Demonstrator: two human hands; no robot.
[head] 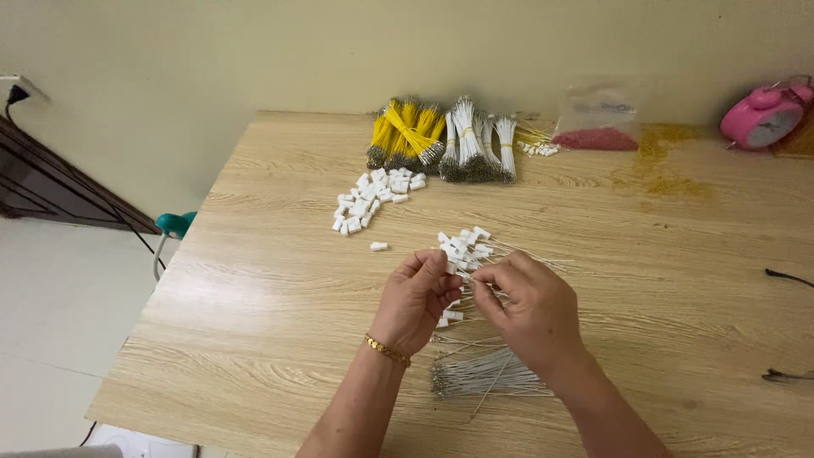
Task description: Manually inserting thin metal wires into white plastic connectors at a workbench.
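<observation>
Connector: small white plastic connector (452, 270), pinched between the two hands near the middle of the table, partly hidden by the fingers
Wire: thin white wire (471, 297) running down from the pinch, hard to follow past the knuckles
Left hand: the left hand (417, 298) has thumb and forefinger closed on the connector; a gold bracelet (387, 350) sits on the wrist
Right hand: the right hand (530, 309) is curled, its fingertips nipping the wire just beside the connector
Finished pile: white connectors with wires attached (465, 243), at 12 o'clock from the hands, just beside them
Loose wires: a fan of white wires (483, 375) at 6 o'clock, under the right wrist
Loose connectors: a heap of white connectors (374, 197) at 11 o'clock, one stray lying apart
Bundles: yellow wire bundles (406, 134) and white wire bundles (476, 144) at the far edge, 12 o'clock
Far right: a clear bag of red bits (596, 127) and a pink alarm clock (762, 114) at 2 o'clock
Surface: light wood-grain table (271, 339)
Room: plain cream wall (254, 51), pale tiled floor (51, 322) at 9 o'clock
</observation>
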